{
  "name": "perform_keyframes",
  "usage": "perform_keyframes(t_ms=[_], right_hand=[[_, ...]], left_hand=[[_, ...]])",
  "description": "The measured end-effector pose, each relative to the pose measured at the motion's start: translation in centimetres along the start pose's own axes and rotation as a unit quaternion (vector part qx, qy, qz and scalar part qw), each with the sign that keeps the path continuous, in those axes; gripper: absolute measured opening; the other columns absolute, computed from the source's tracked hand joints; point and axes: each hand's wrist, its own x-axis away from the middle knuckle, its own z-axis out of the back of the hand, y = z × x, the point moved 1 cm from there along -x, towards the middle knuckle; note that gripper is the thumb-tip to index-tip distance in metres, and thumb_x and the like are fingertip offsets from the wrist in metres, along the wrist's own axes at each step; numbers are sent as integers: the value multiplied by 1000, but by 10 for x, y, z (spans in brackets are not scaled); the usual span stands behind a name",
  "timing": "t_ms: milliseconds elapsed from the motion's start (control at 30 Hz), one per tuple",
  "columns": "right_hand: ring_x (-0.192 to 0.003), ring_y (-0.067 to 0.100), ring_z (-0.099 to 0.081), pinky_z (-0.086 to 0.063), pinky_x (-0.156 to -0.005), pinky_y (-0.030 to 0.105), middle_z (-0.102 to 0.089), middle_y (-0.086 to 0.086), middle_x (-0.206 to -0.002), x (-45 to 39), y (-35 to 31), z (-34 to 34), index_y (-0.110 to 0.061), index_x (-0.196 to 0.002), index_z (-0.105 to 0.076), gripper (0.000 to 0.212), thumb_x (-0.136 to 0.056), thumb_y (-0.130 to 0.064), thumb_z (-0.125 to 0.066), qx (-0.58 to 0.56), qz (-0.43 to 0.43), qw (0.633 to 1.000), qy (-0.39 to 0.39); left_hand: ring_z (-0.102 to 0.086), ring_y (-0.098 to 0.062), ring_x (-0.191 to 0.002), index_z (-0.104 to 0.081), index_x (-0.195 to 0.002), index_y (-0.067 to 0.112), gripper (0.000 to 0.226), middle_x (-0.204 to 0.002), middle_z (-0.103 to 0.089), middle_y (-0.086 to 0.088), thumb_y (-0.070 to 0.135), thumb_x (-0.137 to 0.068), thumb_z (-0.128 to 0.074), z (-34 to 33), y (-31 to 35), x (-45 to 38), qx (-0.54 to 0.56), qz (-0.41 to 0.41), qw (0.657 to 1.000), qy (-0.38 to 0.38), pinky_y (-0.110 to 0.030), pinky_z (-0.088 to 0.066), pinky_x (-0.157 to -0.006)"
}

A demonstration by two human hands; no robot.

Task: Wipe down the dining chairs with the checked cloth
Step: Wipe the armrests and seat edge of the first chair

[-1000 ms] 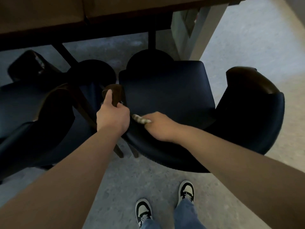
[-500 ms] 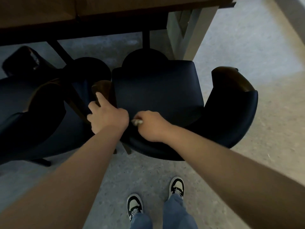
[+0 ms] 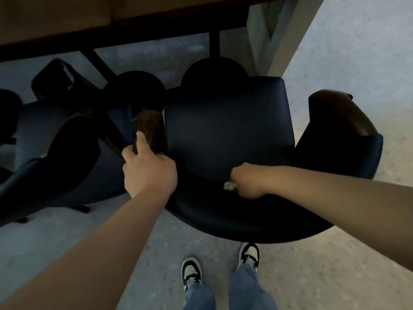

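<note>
A dark navy dining chair point(image 3: 228, 130) with wooden armrests stands in front of me, its seat facing the table. My left hand point(image 3: 148, 171) grips the chair's left wooden armrest point(image 3: 149, 126), thumb lying up along it. My right hand point(image 3: 247, 181) is curled round the checked cloth point(image 3: 229, 186) and presses it against the inner curve of the backrest, near the back of the seat. Only a small bunched end of the cloth shows beside my fist.
A second navy chair point(image 3: 67, 139) stands close on the left, its armrest almost touching the first one. The wooden table point(image 3: 89, 21) runs along the top, with dark legs and a pale pillar point(image 3: 268, 36) behind. My shoes point(image 3: 249, 253) stand on the concrete floor.
My right hand has slid with the cloth to the right along the backrest's inner curve, away from my left hand. My left hand has stayed on the armrest.
</note>
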Motion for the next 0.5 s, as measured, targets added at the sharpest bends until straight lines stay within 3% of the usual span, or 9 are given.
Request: perform_keyframes(t_ms=[133, 200, 267, 333, 400, 500], right_hand=[[-104, 35, -62, -47, -74, 28, -62, 20, -115, -62, -32, 3, 4, -111, -60, 30, -97, -19, -48, -142, -4, 989, 47], [-109, 33, -59, -44, -78, 27, -61, 17, -118, -88, -48, 4, 0, -117, -60, 29, -95, -16, -49, -274, -10, 955, 110], [-117, 30, -54, -45, -92, 29, -58, 14, -126, -102, -61, 9, -6, -127, -55, 35, -93, -10, -48, -402, -3, 901, 160], [-119, 30, -53, -43, -101, 34, -57, 13, -128, -109, -67, 10, -9, -131, -53, 42, -90, -2, -47, -447, 13, 881, 156], [-114, 30, -56, -46, -97, 34, -59, 15, -124, -106, -64, 6, -9, -129, -56, 41, -90, 0, -47, -392, 26, 912, 114], [-107, 29, -60, -45, -77, 28, -62, 17, -118, -88, -33, -1, -1, -122, -59, 34, -90, -2, -48, -177, 21, 984, 23]], left_hand=[[-46, -37, -119, -11, -154, 31, 65, -152, -23, -8, 28, -97, -42, -1, 2, 0, -13, 12, 1000, 9, -47, -43, -90], [-45, -37, -120, -11, -155, 30, 65, -151, -24, -8, 28, -97, -42, -1, 3, 0, -20, 12, 1000, 11, -46, -42, -91], [-45, -36, -121, -11, -155, 31, 65, -152, -24, -8, 28, -97, -42, -2, 3, -1, -20, 12, 1000, 12, -46, -42, -91], [-46, -35, -121, -11, -155, 31, 65, -152, -24, -7, 28, -97, -42, -2, 2, -1, -19, 12, 1000, 14, -45, -42, -91], [-45, -35, -122, -11, -155, 31, 65, -153, -24, -7, 28, -98, -42, -2, 2, -2, -21, 11, 1000, 15, -44, -42, -92], [-45, -35, -123, -10, -155, 30, 65, -152, -24, -8, 29, -98, -42, -1, 2, -1, -24, 7, 1000, 17, -45, -42, -93]])
